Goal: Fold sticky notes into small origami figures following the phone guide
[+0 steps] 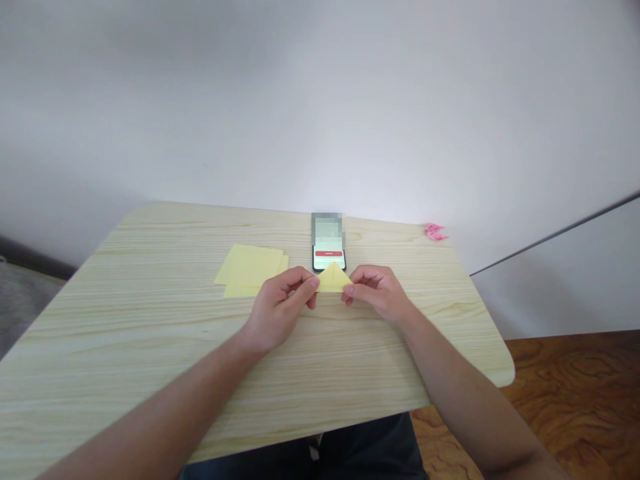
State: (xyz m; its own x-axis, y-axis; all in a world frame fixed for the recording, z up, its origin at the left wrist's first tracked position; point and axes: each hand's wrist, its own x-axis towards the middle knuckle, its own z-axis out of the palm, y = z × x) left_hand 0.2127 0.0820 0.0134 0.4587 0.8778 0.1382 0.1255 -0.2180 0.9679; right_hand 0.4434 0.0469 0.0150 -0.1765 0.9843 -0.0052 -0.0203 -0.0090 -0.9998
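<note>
A piece of yellow paper (pixel 334 278), folded into a triangle with its point away from me, is held just above the table. My left hand (pixel 284 303) pinches its left corner between thumb and fingers. At the right corner, my right hand (pixel 376 290) grips the same paper in a pinch. A crease runs down from the tip of the triangle. Beyond it lies a phone (pixel 329 257) with a lit screen and a red bar near its lower end. Several flat sheets of yellow paper (pixel 250 267) overlap beside my left hand, which covers one corner of them.
A small pink folded paper figure (pixel 436 232) sits near the table's back right corner. The pale wood-grain table (pixel 150 320) meets a white wall (pixel 320 107) along its back edge. Brown wooden floor (pixel 575 400) shows at the lower right.
</note>
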